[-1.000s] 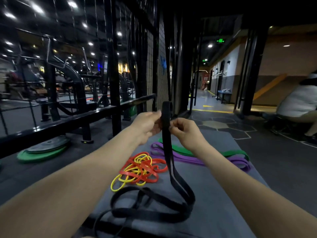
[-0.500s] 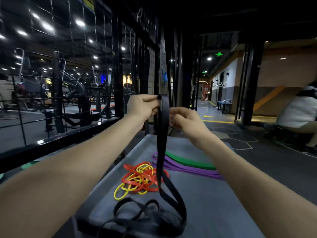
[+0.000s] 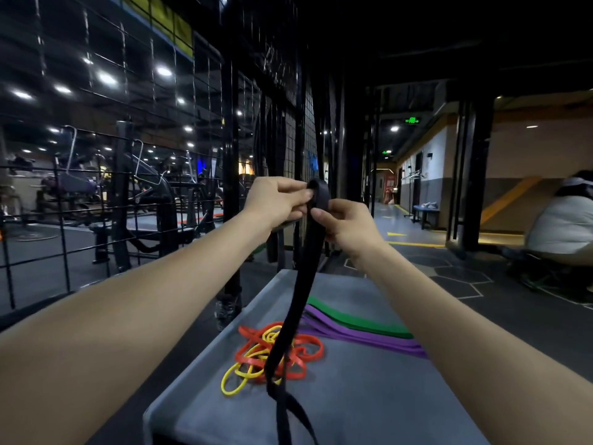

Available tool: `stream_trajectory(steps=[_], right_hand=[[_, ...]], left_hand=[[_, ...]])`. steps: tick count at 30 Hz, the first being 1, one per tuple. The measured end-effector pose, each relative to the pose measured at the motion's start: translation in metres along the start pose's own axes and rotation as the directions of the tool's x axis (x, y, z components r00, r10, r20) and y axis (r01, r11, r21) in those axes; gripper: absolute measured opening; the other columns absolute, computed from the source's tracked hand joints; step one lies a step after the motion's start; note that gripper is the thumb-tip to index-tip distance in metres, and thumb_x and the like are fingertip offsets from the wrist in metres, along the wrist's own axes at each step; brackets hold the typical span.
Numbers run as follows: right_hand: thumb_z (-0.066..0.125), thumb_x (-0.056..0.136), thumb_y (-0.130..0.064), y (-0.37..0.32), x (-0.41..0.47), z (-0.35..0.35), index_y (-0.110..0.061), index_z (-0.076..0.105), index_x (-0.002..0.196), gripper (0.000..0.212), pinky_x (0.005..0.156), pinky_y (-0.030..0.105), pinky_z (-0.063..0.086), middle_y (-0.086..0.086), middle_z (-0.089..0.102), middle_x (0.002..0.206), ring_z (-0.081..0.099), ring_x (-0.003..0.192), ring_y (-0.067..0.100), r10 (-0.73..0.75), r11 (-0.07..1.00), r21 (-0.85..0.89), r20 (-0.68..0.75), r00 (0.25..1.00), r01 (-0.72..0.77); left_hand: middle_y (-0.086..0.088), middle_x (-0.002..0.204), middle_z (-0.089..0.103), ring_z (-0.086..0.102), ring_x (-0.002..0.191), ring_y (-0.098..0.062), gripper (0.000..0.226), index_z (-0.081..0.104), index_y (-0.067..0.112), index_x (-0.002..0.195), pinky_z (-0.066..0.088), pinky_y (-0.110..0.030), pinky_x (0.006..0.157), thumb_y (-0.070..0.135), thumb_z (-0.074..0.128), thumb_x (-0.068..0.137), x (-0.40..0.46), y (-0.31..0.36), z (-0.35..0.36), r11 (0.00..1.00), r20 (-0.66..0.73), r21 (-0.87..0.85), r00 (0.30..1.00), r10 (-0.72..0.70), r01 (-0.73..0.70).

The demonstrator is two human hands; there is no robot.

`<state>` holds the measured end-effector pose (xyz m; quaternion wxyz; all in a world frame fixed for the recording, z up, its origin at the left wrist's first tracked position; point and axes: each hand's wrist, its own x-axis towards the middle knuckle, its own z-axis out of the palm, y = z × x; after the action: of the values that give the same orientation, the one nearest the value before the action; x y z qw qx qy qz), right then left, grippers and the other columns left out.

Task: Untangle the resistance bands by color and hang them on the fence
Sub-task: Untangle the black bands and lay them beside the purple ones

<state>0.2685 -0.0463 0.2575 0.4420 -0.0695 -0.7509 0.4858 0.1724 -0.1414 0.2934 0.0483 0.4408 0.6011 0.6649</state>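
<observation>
Both hands hold the top loop of the black resistance band (image 3: 308,252) up beside the wire fence (image 3: 276,149): left hand (image 3: 277,200) and right hand (image 3: 345,224) each pinch it in a closed grip. Its lower end seems to trail onto the grey table (image 3: 369,390), crossing the tangled red band (image 3: 308,351) and yellow band (image 3: 237,379); the purple band (image 3: 362,337) and green band (image 3: 349,319) lie beside them.

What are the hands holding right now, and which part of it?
Both the left hand and right hand pinch the black band at the top of its loop; the rest hangs down.
</observation>
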Motion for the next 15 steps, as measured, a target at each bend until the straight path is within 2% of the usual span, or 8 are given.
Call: stream_trajectory(steps=[2, 5, 8, 12, 15], right_hand=[[0.058, 0.09, -0.01, 0.0, 0.001, -0.003, -0.012, 0.063, 0.08, 0.012, 0.054, 0.021, 0.048, 0.0, 0.063, 0.067, 0.061, 0.055, 0.006, 0.022, 0.997, 0.078, 0.03, 0.999, -0.024], [0.053, 0.092, -0.007, 0.0, -0.003, -0.005, -0.013, 0.063, 0.085, 0.014, 0.049, 0.014, 0.046, -0.001, 0.063, 0.068, 0.061, 0.053, -0.001, 0.04, 0.998, 0.041, 0.127, 0.991, -0.046], [0.048, 0.095, -0.007, 0.001, -0.008, -0.006, -0.015, 0.063, 0.089, 0.018, 0.057, 0.018, 0.051, -0.003, 0.065, 0.07, 0.063, 0.06, 0.002, 0.047, 0.992, 0.105, 0.198, 0.979, -0.069], [0.043, 0.097, -0.01, -0.006, -0.007, -0.009, -0.014, 0.061, 0.094, 0.019, 0.076, 0.034, 0.054, 0.0, 0.06, 0.074, 0.059, 0.063, 0.007, 0.054, 0.991, 0.104, 0.277, 0.959, -0.086], [0.04, 0.098, -0.012, -0.01, -0.005, -0.009, -0.013, 0.06, 0.095, 0.02, 0.077, 0.034, 0.054, -0.001, 0.058, 0.07, 0.059, 0.062, 0.008, 0.089, 0.984, 0.123, 0.305, 0.948, -0.132]], left_hand=[[-0.002, 0.085, 0.067, 0.064, 0.069, -0.006, 0.025, 0.064, 0.009, 0.11, 0.056, -0.015, 0.063, 0.01, 0.064, 0.086, 0.0, 0.0, -0.004, 0.997, 0.087, -0.053, 0.995, -0.045, 0.05], [-0.003, 0.092, 0.066, 0.063, 0.078, -0.009, 0.025, 0.063, 0.008, 0.111, 0.056, -0.016, 0.069, 0.006, 0.061, 0.086, -0.002, -0.005, -0.011, 0.988, 0.253, -0.101, 0.963, -0.089, 0.118], [-0.002, 0.097, 0.067, 0.063, 0.084, -0.008, 0.024, 0.065, 0.008, 0.108, 0.055, -0.014, 0.074, 0.003, 0.06, 0.085, -0.003, -0.014, -0.015, 0.969, 0.352, -0.172, 0.93, -0.107, 0.177], [0.001, 0.091, 0.067, 0.06, 0.079, -0.004, 0.018, 0.065, 0.009, 0.103, 0.053, -0.011, 0.069, 0.012, 0.059, 0.086, -0.001, -0.011, -0.013, 0.946, 0.381, -0.253, 0.92, -0.096, 0.204], [0.001, 0.084, 0.065, 0.059, 0.076, -0.005, 0.006, 0.064, 0.013, 0.091, 0.05, -0.012, 0.066, 0.012, 0.059, 0.086, 0.003, -0.006, -0.009, 0.938, 0.299, -0.305, 0.951, -0.072, 0.167]])
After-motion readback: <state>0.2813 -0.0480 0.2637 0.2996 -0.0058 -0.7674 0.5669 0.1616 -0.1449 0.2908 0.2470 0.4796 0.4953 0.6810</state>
